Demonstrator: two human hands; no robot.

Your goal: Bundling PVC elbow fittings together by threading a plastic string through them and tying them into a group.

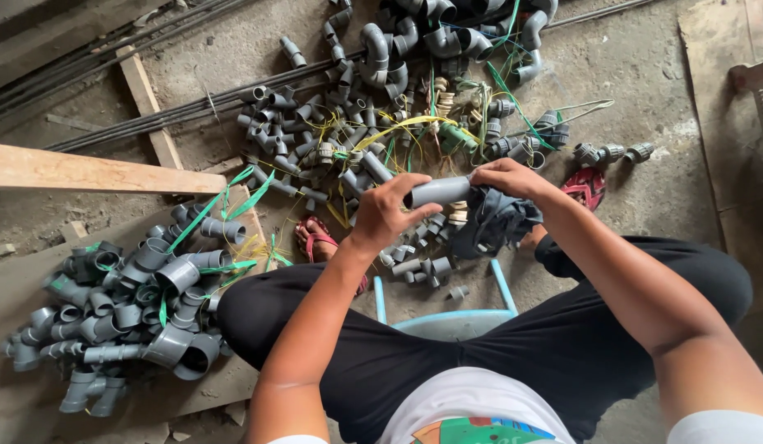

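A seated person's left hand [381, 215] and right hand [506, 177] closed their fingers around opposite ends of a short grey pipe [439, 191], held level above the floor [645, 74]. Grey pipe fittings [135, 304] lay heaped at near left, and more fittings [340, 123], tangled with green and yellow straps, lay just beyond the hands.

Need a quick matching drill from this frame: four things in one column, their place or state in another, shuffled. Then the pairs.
Things:
1. grey pipe piece
2. dark cloth
3. light blue stool
4. wooden plank

Places or states:
A. lying flat at the far left of the view
B. under the person, between the knees
C. gripped in the left hand, the right hand at its other end
D. bunched below the right hand

Pairs: 1-C, 2-D, 3-B, 4-A
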